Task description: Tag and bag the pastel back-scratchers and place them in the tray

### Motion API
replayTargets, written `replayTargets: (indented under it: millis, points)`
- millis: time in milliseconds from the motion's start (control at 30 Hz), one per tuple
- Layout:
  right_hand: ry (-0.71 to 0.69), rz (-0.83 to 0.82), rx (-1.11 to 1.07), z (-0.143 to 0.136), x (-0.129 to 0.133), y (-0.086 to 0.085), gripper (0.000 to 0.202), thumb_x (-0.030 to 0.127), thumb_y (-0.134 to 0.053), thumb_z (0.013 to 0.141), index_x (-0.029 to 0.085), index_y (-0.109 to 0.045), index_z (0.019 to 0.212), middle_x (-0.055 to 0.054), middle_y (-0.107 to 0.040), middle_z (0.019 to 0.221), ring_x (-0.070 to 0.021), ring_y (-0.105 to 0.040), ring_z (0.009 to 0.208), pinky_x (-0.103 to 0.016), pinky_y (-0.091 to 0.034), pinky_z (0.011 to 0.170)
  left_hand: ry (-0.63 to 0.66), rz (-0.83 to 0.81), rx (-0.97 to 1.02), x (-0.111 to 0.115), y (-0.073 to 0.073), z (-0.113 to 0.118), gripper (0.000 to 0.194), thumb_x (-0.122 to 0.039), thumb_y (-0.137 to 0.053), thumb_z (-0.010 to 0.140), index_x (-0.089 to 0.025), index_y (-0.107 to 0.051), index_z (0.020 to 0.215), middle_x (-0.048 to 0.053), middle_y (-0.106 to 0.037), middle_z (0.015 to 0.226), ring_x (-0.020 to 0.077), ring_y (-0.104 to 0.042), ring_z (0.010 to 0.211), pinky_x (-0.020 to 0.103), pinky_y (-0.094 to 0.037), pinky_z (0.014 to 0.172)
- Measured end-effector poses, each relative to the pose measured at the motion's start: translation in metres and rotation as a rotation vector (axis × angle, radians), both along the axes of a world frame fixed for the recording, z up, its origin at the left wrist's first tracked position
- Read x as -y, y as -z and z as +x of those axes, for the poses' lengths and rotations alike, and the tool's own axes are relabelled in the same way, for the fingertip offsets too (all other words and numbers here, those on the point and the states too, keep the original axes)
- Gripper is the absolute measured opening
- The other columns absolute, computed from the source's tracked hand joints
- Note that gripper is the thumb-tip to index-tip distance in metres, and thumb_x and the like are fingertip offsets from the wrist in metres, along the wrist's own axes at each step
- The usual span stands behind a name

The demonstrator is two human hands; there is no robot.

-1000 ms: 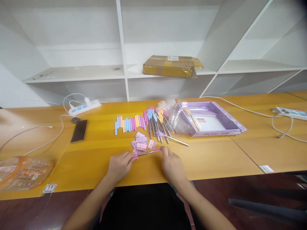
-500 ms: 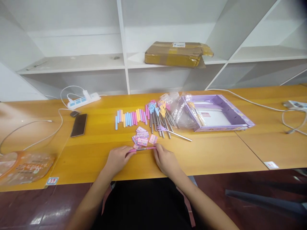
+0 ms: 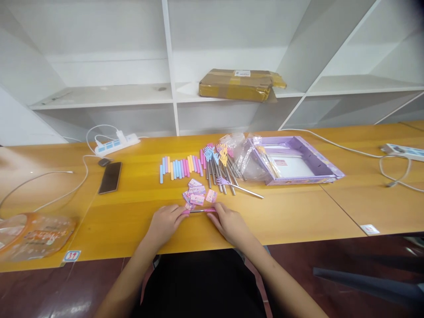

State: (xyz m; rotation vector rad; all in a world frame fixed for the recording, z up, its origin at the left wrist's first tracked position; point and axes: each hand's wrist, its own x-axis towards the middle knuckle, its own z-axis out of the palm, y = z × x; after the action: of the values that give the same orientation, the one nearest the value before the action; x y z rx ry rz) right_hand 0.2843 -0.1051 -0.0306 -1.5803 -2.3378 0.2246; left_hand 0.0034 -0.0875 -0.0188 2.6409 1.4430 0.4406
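A thin metal rod (image 3: pixel 198 211) with pink ends lies level between my hands near the table's front. My left hand (image 3: pixel 168 221) grips its left pink end, and my right hand (image 3: pixel 228 221) holds the right one. Just beyond them is a loose pile of small pink and purple cards (image 3: pixel 197 199). Behind the cards, pastel tubes (image 3: pixel 180 168) stand side by side in a row. To their right lie several metal sticks with coloured hand-shaped heads (image 3: pixel 223 157); a purple-headed one (image 3: pixel 247 191) sits apart, slanting to the right.
A purple open box (image 3: pixel 308 176) with crumpled clear plastic (image 3: pixel 248 165) is at the right. At the left are a phone (image 3: pixel 110 177), a power strip (image 3: pixel 117 144), cables and an orange-printed bag (image 3: pixel 39 236). A taped carton (image 3: pixel 235 86) rests on the shelf behind.
Both hands have closed in slightly along the rod, so less of it shows between them. The whole view has shifted a little, with the table sitting lower in it.
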Motion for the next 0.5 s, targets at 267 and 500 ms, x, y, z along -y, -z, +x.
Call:
replayTargets:
  millis: [267, 500]
  points:
    - [-0.198, 0.177, 0.112, 0.016, -0.001, -0.01, 0.017, 0.029, -0.052, 0.115, 0.02, -0.063, 0.106, -0.002, -0.071, 0.089, -0.0178, -0.067, 0.069, -0.031, -0.037, 0.061, 0.145, 0.066, -0.147, 0.002, -0.003, -0.006, 0.038, -0.023, -0.042, 0.114, -0.024, -0.067, 0.142, 0.007, -0.07, 0.096, 0.0216, -0.064, 0.083, 0.031, -0.043, 0.074]
    - [-0.202, 0.348, 0.103, 0.044, -0.011, -0.027, 0.022, 0.03, -0.05, 0.116, 0.02, -0.07, 0.116, -0.003, -0.072, 0.086, -0.017, -0.066, 0.071, -0.031, -0.039, 0.065, 0.084, 0.006, -0.194, -0.007, -0.016, -0.026, 0.04, -0.021, -0.043, 0.111, -0.028, -0.068, 0.141, 0.006, -0.073, 0.097, 0.0205, -0.066, 0.079, 0.028, -0.045, 0.068]
